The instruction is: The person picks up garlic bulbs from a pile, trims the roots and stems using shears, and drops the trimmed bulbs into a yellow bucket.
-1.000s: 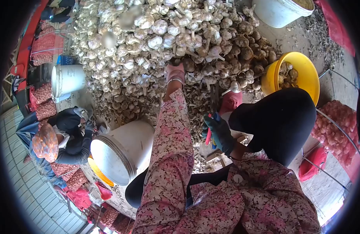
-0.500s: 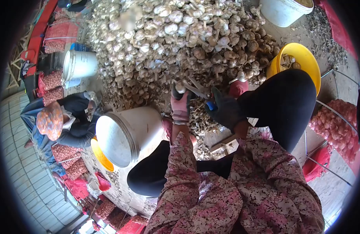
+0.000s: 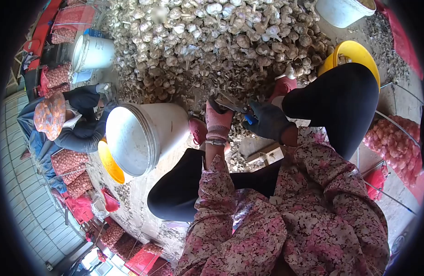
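Note:
My left hand (image 3: 219,117), in a pink glove with dark fingers, is curled closed in front of the garlic heap (image 3: 207,50). What it holds, if anything, is hidden by its fingers. My right hand (image 3: 269,122), in a dark glove, is wrapped round the blue handle of a pair of pruning shears (image 3: 235,104). The metal blades point left and reach my left fingers. One pale garlic bulb (image 3: 290,72) lies by the toe of my right pink shoe (image 3: 283,86).
A large white bucket (image 3: 168,126) stands left of my left shoe, and a yellow bucket (image 3: 356,53) by my right knee. On the left a co-worker in an orange patterned hat (image 3: 50,115) sits near another white bucket (image 3: 97,53). A net sack of garlic (image 3: 393,145) lies right.
A garlic bulb that showed in my left fingers is no longer visible there. My left hand has shifted slightly right, closer to my right hand. The camera view has shifted a little.

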Available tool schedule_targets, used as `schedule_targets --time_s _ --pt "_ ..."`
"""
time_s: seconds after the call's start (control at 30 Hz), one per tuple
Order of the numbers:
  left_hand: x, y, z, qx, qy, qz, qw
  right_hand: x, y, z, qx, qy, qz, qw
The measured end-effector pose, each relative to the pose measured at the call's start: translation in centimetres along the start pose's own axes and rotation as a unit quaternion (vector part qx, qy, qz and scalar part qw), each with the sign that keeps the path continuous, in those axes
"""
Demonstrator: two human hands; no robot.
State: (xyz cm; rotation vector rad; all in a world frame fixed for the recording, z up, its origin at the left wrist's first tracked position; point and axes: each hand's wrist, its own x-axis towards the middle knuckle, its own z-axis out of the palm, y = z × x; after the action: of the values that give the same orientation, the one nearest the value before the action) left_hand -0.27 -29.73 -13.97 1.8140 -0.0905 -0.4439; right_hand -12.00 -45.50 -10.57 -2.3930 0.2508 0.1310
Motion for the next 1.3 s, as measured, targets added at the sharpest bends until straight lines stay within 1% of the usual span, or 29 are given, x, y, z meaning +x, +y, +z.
schedule_targets --time_s 0.07,0.1,0.17,0.2,0.27,0.37,0.47,0.53,0.6,0.63,0.67,0.7,0.73,0.77,0.8,0.83,0.87,0.93,0.97,1.0,1.03,1.07,1.1,1.13,1.17,1.2,1.23,1.27,1.3 --pt "-0.9 2.0 0.1 0.136 -0.015 0.002 0.991 0.3 -0.7 -0.9 0.003 -0.025 0.002 1.000" --pt "-1.1 2.5 0.1 0.135 -0.017 0.000 0.991 0.4 -0.7 -1.1 -0.015 -0.039 -0.002 0.999" --pt "-1.5 3.5 -0.1 0.260 0.000 -0.032 0.965 0.5 -0.6 -1.5 -0.032 -0.051 -0.001 0.998" --pt "-1.7 3.7 -0.1 0.259 -0.003 -0.033 0.965 0.5 -0.4 -1.7 -0.032 -0.067 -0.015 0.997" --pt "-1.9 3.9 -0.3 0.308 0.029 0.006 0.951 0.2 -0.4 -1.9 -0.030 -0.082 -0.029 0.996" --pt "-2.3 3.5 -0.6 0.286 0.025 0.012 0.958 -0.2 -0.4 -1.9 -0.039 -0.079 -0.033 0.996" --pt "-3.0 2.4 -0.7 0.286 0.028 0.021 0.957 -0.5 0.3 -1.0 -0.018 -0.105 -0.010 0.994" --pt "-3.8 2.2 -0.6 0.327 0.029 -0.015 0.945 -0.4 0.8 -0.6 -0.033 -0.131 0.025 0.990" --pt "-4.0 0.7 -0.1 0.309 0.022 0.008 0.951 0.5 3.4 1.7 -0.054 -0.129 0.016 0.990" --pt "-3.7 0.0 0.4 0.077 -0.001 0.037 0.996 0.7 4.2 2.4 -0.078 -0.132 0.004 0.988" --pt "-3.5 -0.5 0.5 -0.160 -0.025 0.064 0.985 0.4 4.6 3.2 -0.078 -0.128 0.005 0.989" --pt "-3.0 -1.2 -0.5 -0.235 -0.063 0.007 0.970 0.1 4.6 3.6 -0.014 -0.087 0.052 0.995" --pt "-3.3 0.0 -0.7 -0.318 -0.055 0.014 0.946 -0.1 4.0 3.5 0.049 -0.049 0.095 0.993" --pt "-2.0 -1.4 -2.1 -0.525 -0.126 -0.070 0.839 -0.6 3.4 3.4 0.048 -0.050 0.089 0.994" --pt "-0.6 -3.3 -3.6 -0.696 -0.192 -0.150 0.676 -1.3 2.2 2.7 0.157 -0.078 0.116 0.978" --pt "-1.8 -0.8 -3.8 -0.525 -0.123 -0.092 0.837 -2.0 1.1 2.4 0.265 -0.105 0.143 0.948" --pt "-3.0 1.0 -3.4 -0.526 -0.121 -0.091 0.837 -2.7 0.3 2.6 0.265 -0.106 0.141 0.948" --pt "-4.3 2.1 -2.3 -0.359 -0.060 -0.017 0.931 -3.5 -0.5 2.9 0.300 -0.044 0.078 0.950" --pt "-3.6 1.0 -2.8 -0.514 -0.027 -0.160 0.842 -3.4 -0.6 3.1 0.305 -0.051 0.060 0.949" --pt "-3.6 -0.6 -2.8 -0.511 -0.027 -0.165 0.843 -3.2 -0.9 3.1 0.308 -0.052 0.065 0.948" --pt "-3.8 -1.8 -2.7 -0.385 -0.098 -0.051 0.916 -2.9 -1.2 2.9 0.325 -0.043 0.072 0.942" --pt "-4.0 -3.0 -2.7 -0.246 -0.168 0.066 0.952 -2.5 -1.2 2.8 0.341 -0.033 0.079 0.936" --pt "-4.2 -3.0 -2.7 -0.246 -0.172 0.061 0.952 -2.1 -0.8 2.8 0.342 -0.032 0.085 0.935" --pt "-4.1 -2.6 -3.0 -0.091 -0.177 0.100 0.975 -1.7 -0.2 2.8 0.302 -0.040 0.089 0.948" --pt "-4.1 -2.1 -3.2 0.066 -0.179 0.137 0.972 -1.5 0.3 3.0 0.261 -0.048 0.092 0.960" --pt "-4.1 -1.7 -3.2 0.222 -0.175 0.174 0.943 -1.4 0.7 3.4 0.260 -0.048 0.097 0.959" --pt "-3.9 -1.2 -2.5 0.153 -0.140 0.118 0.971 -1.2 0.9 3.8 0.334 -0.053 0.120 0.933" --pt "-3.5 -1.1 -2.0 0.152 -0.140 0.119 0.971 -0.9 1.1 4.2 0.406 -0.059 0.140 0.901" --pt "-3.2 -1.1 -1.6 -0.220 -0.118 0.016 0.968 -0.5 0.8 3.4 0.427 -0.101 0.181 0.880"
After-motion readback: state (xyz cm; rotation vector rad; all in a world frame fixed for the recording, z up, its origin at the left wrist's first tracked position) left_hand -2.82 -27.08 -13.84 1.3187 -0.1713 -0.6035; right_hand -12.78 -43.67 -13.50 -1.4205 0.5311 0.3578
